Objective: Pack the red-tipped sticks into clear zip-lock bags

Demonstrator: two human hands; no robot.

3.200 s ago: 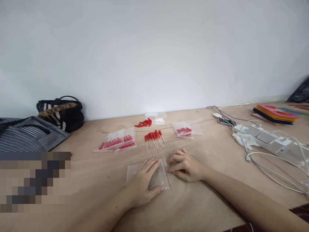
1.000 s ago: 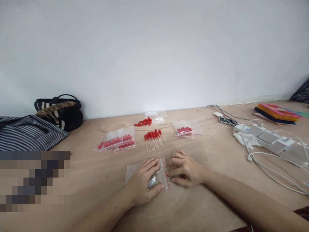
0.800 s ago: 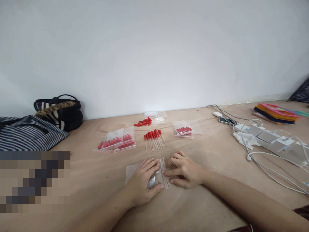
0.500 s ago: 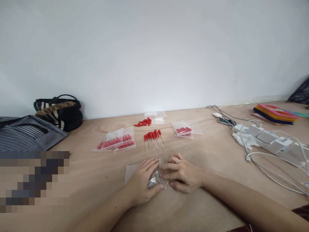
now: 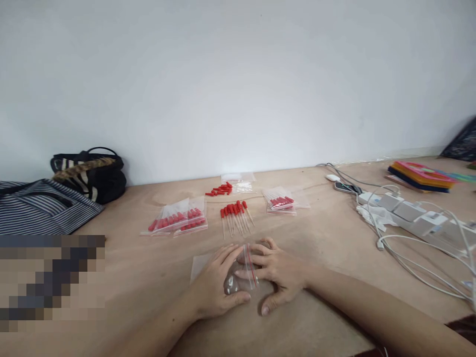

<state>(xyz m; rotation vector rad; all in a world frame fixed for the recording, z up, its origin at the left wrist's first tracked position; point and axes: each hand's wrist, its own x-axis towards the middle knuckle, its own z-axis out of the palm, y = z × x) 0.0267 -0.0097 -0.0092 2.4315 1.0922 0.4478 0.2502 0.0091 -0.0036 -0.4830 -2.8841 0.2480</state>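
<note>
A clear zip-lock bag (image 5: pixel 241 281) with a red seal line lies on the table in front of me, its mouth toward the right. My left hand (image 5: pixel 219 282) rests flat over its left part, fingers stretched out and thumb apart. My right hand (image 5: pixel 273 270) has its fingers spread at the mouth; the fingertips show through the plastic and appear to be inside the bag, with the thumb outside on the table. Just beyond the hands, several droppers (image 5: pixel 236 215) with red rubber bulbs and thin clear tubes lie side by side.
Filled dropper bags lie left (image 5: pixel 174 218) and right (image 5: pixel 280 201). Loose red bulbs (image 5: pixel 221 189) and clear tubes (image 5: pixel 243 186) sit near the wall. A power strip (image 5: pixel 412 213) with white cables (image 5: pixel 416 270) occupies the right, a striped bag (image 5: pixel 48 206) and black bag (image 5: pixel 107 173) the left.
My right hand has moved left, its fingers passing from beside the bag's mouth to under its upper layer. The right thumb has spread toward me. My left hand stays on the bag.
</note>
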